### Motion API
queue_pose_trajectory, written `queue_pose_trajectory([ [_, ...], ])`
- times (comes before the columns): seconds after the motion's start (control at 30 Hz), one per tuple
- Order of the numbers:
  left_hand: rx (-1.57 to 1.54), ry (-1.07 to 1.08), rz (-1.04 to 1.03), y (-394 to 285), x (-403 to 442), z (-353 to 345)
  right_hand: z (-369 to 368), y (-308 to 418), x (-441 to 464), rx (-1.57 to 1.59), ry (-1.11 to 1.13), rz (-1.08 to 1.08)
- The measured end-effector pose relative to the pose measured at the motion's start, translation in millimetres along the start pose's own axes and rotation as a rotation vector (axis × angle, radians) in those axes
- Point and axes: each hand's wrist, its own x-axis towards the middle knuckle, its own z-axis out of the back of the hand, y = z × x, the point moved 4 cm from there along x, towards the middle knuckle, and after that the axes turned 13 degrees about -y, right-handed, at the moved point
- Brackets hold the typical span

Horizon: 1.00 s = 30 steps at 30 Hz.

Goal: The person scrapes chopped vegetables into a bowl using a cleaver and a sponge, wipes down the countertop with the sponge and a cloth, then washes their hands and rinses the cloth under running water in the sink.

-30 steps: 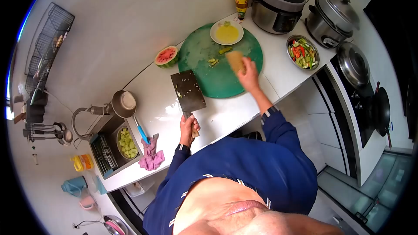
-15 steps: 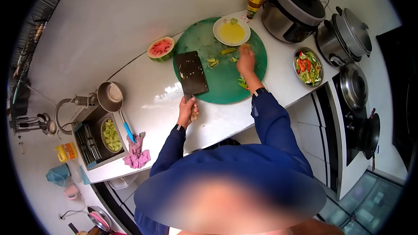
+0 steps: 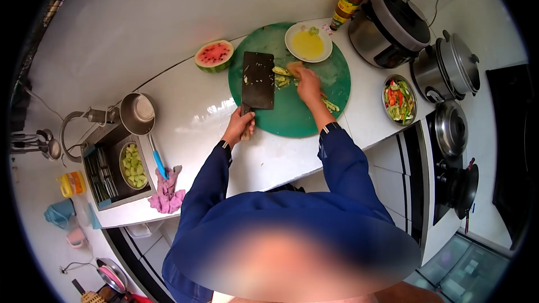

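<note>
Left grip (image 3: 240, 127) wraps the cleaver handle (image 3: 245, 110), blade (image 3: 259, 81) beyond; right grip (image 3: 309, 85) clasps a tan piece (image 3: 293, 68).

head cam, looking fwd/down at counter (image 3: 272, 160)

The left hand (image 3: 240, 126) grips the cleaver (image 3: 258, 80) by its handle; the blade extends beyond the left fingers, broad face up, over the board (image 3: 303, 126). The right hand (image 3: 310, 87) holds a tan piece (image 3: 293, 68) at its fingertips, to the right of the blade. Green scraps (image 3: 282, 81) lie between these fingertips and the blade. The plate (image 3: 328, 45), with yellow contents, sits just beyond the right fingers. The melon (image 3: 214, 55) lies beyond and left of the left fingers.
</note>
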Motion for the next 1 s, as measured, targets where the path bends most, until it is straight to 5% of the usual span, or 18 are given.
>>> queue_pose_trajectory([
  [0.2,0.081,0.069,0.054,-3,3,18,51,16,-2,0.152,-0.006,0.053],
  [0.33,0.14,0.121,0.028,2,0,19,118,-40,-42,-0.108,-0.259,-0.288],
  [0.4,0.125,0.136,0.024,13,-2,14,118,-80,-81,-0.165,-0.328,-0.455],
  [0.6,0.093,0.089,0.049,32,-38,-20,64,-31,-110,-0.215,-0.398,-0.288],
  [0.7,0.034,0.106,0.006,47,-51,-37,42,-11,-106,-0.2,-0.476,-0.405],
  [0.83,-0.014,0.085,-0.025,59,-59,-49,30,0,-91,0.014,-0.337,-0.564],
  [1.0,0.213,-0.128,-0.29,44,-69,-47,62,1,-81,0.036,-0.4,-0.44],
])
